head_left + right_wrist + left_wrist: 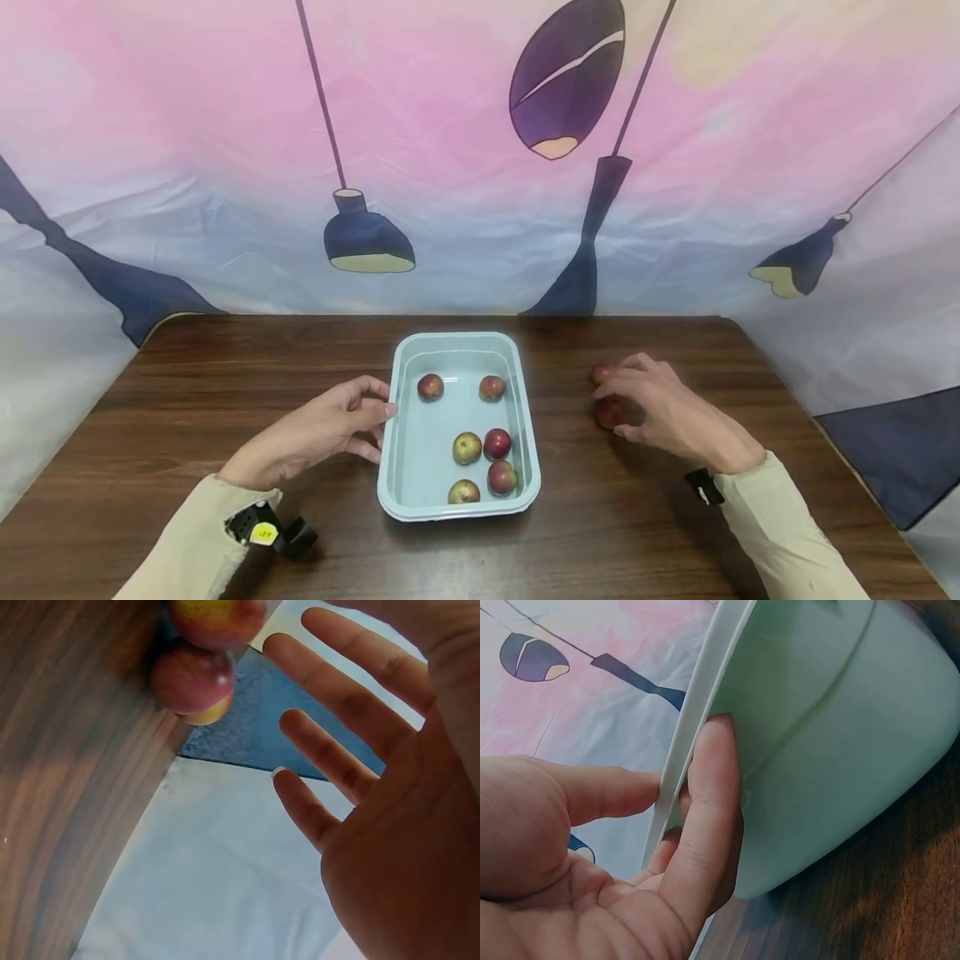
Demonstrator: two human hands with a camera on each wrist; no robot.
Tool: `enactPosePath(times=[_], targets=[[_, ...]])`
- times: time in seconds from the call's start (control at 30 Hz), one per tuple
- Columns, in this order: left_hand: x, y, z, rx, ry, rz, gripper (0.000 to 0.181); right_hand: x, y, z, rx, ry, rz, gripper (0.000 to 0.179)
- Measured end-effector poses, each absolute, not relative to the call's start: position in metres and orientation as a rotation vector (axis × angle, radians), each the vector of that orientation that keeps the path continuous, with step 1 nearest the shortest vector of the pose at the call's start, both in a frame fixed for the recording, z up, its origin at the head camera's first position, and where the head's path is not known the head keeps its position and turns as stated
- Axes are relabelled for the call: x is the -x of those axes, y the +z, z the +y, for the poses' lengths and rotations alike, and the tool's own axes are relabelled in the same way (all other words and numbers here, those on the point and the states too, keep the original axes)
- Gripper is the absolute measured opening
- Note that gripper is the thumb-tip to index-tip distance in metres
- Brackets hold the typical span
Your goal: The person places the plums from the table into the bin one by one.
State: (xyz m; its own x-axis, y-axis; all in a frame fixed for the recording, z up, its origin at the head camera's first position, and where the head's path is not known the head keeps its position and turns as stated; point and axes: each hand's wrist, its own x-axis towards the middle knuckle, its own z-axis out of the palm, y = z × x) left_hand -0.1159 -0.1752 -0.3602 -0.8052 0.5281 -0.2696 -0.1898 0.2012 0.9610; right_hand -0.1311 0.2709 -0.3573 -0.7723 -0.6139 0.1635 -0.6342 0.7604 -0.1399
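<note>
A pale blue-green plastic tray [400, 492] sits on the table with several small apples [467, 447] in it, red and yellow-green. My left hand [341, 429] pinches its left rim. In the left wrist view the thumb is at the rim and the fingers [714, 795] lie along the outer wall. My right hand [660, 408] hovers at two reddish apples, a nearer one [610, 413] and a farther one [602, 373], right of the tray. In the right wrist view its fingers [337, 694] are spread and apart from the apples [193, 679].
The dark wooden table [225, 367] ends at the back against a patterned cloth [465, 208] printed with lamps. Cloth also hangs on both sides. A black device [270, 529] is strapped at the left wrist, and a black strap [705, 486] at the right.
</note>
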Motion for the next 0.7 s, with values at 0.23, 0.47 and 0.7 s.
enactPosePath(times=[0.23,0.47,0.7], targets=[[0.1147,-0.3585,-0.1762,-0.309,1.654,1.927,0.053,0.1318,-0.3616,0.2703,-1.017,0.3,-2.865,0.049],[0.1156,-0.3584,-0.1755,-0.308,1.645,1.934,0.054,0.1322,-0.3644,0.2717,-1.024,0.279,-2.859,0.05],[0.1166,-0.3604,-0.1757,-0.32,1.653,1.923,0.054,0.1339,-0.3672,0.2727,-1.047,0.258,-2.83,0.048]])
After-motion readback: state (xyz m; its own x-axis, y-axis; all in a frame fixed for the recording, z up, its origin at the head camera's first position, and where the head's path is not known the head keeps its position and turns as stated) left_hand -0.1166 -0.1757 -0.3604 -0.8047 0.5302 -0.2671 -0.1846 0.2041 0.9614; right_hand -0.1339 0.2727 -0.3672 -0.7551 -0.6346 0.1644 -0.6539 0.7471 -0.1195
